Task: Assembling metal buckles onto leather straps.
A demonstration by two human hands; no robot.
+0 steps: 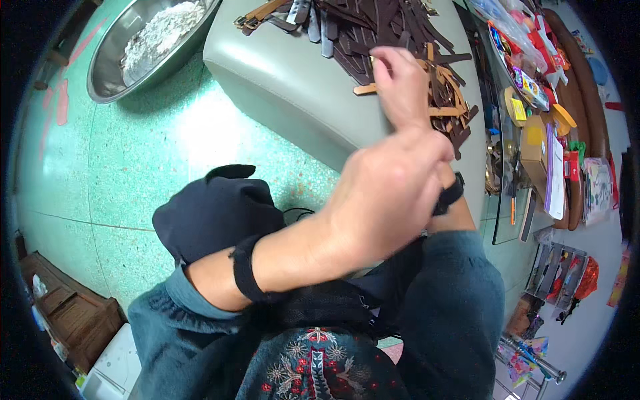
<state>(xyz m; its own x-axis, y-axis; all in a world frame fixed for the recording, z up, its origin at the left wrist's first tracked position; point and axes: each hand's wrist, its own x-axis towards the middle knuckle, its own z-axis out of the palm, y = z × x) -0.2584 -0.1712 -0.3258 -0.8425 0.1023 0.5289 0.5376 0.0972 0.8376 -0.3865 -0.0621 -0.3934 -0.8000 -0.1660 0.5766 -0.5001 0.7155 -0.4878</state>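
Observation:
In the middle of the head view, my left hand (393, 190) is curled into a closed, slightly blurred shape. It crosses in front of my right wrist and hides part of it; whether the two touch I cannot tell. Beyond it, my right hand (402, 83) is bent over the near edge of the strap pile with its fingers closed. Anything in either hand is hidden from me. Under and around the right hand lie dark brown leather straps (387, 27) and tan straps (450, 112), some with metal buckles. They rest on a pale grey padded bench (287, 80).
A metal basin (107, 73) holding white powdery stuff (163, 37) stands on the green speckled floor at the far left. At the right, a glass table (510, 230) carries boxes and packets. A wire rack (557, 270) is below it. A dark cloth-like thing (217, 213) lies beside my left arm.

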